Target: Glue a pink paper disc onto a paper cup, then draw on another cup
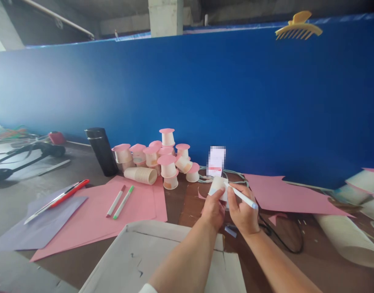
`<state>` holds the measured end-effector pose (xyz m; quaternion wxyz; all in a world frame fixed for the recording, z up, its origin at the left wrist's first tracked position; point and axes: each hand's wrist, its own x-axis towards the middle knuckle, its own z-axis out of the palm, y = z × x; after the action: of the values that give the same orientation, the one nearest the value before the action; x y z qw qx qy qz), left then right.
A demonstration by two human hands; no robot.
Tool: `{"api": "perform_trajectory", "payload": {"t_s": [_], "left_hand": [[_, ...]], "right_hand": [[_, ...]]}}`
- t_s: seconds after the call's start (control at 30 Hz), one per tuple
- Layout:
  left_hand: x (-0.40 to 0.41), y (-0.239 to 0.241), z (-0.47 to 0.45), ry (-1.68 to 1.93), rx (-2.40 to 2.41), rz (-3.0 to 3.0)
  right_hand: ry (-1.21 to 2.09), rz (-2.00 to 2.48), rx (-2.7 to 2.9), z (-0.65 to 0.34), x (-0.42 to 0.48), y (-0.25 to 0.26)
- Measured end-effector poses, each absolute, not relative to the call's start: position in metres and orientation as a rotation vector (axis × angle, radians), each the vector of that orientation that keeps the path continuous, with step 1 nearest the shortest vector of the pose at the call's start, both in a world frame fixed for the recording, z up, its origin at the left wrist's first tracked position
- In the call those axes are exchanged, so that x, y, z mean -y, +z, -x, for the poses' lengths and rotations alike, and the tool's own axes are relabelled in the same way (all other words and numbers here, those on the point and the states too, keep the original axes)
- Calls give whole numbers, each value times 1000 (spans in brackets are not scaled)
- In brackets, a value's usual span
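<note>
My left hand (215,208) is closed around a white paper cup (217,185), tilted, with a faint bluish patch on its side. In my right hand (243,211) is a white marker with a blue end (243,197), its tip at the cup's surface. A small blue pen cap (230,231) lies on the table just below my hands. Behind the cup stands a phone with a lit, blurred screen (216,160). To the left, several paper cups topped with pink paper discs (166,160) are stacked and grouped.
Pink sheets (138,211) hold a red marker (115,201) and a green marker (123,202). A red utility knife (67,193) lies on purple paper (64,221). A black bottle (101,152) stands by the blue partition (128,89). Nested cups (141,175) lie sideways; cables (296,246) run right.
</note>
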<state>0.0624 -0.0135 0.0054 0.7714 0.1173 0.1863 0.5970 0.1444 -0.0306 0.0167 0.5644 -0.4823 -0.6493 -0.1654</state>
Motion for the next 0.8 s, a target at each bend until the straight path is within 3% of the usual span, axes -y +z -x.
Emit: {"api": "perform_trajectory", "payload": {"t_s": [0.8], "left_hand": [[16, 6, -62, 1316, -420, -311]], "right_hand": [[-417, 1154, 1519, -142, 32, 19]]}}
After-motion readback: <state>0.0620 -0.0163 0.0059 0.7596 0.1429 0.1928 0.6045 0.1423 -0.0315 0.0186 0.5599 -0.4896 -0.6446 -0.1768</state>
